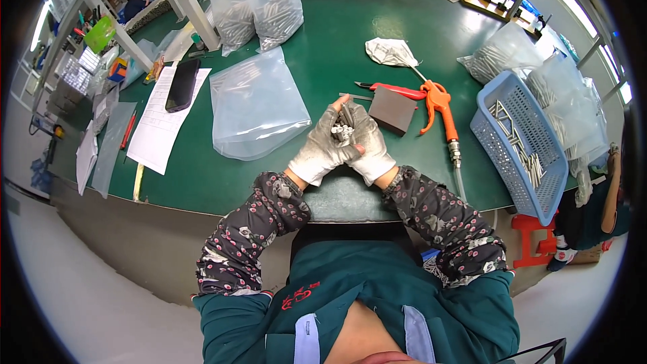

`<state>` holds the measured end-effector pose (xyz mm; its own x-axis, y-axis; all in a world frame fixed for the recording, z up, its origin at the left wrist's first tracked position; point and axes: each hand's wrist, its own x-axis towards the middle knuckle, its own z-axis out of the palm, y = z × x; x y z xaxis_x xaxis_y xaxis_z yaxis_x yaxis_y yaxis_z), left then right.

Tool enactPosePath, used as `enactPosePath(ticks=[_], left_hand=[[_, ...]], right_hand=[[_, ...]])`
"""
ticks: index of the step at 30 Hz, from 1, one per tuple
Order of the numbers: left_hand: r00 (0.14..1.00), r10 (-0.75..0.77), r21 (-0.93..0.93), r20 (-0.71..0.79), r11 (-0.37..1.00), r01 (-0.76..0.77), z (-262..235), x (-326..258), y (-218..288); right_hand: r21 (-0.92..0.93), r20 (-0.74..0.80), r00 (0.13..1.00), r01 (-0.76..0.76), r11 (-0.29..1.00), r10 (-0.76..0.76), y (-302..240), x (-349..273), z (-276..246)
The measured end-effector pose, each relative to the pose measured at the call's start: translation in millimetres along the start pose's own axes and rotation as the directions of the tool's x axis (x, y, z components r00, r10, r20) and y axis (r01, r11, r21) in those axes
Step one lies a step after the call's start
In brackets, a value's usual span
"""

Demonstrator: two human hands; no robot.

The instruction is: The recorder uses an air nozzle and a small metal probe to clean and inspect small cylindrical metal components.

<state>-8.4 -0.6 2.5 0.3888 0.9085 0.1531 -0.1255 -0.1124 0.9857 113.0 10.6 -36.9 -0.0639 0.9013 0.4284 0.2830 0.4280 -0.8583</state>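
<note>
My left hand [315, 149] and my right hand [372, 147], in worn white gloves with bare fingertips, meet near the front edge of the table. Together they are closed around a small bundle of metal rods [342, 133], whose round ends point toward me. The palms and fingers hide most of the bundle's length. Just beyond my right hand lies a brown block [393, 110], with a red-handled tool [399, 91] behind it. A clear plastic bag [259, 118] lies flat to the left of my hands, with several rods inside its far end.
On the right are an orange air gun [441, 102] with a hose, a white cloth [389, 52] at its nozzle, and a blue basket [539, 185] of rods. Filled bags [278, 17] stand at the back; papers [156, 136] and a phone [182, 85] lie left. Another person sits far right.
</note>
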Motion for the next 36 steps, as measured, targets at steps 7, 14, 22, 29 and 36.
enactPosePath(ticks=[7, 14, 22, 29, 36], left_hand=[[0.996, -0.014, 0.102, 0.088, 0.995, 0.005, -1.1, 6.4, -4.1], [0.966, 0.065, 0.402, 0.251, 0.900, -0.166, -5.8, 0.6, 1.8], [0.971, 0.217, 0.594, 0.097, 0.771, -0.231, 5.4, 3.1, -12.8], [0.982, 0.187, 0.515, 0.011, 0.841, -0.166, 5.9, 2.6, -11.5], [0.945, 0.323, 0.583, 0.043, 0.760, -0.286, 5.7, 6.0, -6.1]], right_hand=[[-0.326, 0.003, 0.976, 0.209, 0.922, -0.220, -30.2, -0.3, -27.2], [-0.369, 0.130, 0.990, 0.098, 0.924, -0.054, -44.1, -0.5, -37.3], [0.042, 0.053, 0.999, -0.003, 0.999, 0.001, -23.8, -4.9, -26.2], [0.130, 0.297, 0.950, -0.145, 0.981, 0.101, -32.6, -10.6, -44.7], [-0.243, 0.154, 0.982, 0.149, 0.958, -0.113, -53.8, -18.2, -44.4]])
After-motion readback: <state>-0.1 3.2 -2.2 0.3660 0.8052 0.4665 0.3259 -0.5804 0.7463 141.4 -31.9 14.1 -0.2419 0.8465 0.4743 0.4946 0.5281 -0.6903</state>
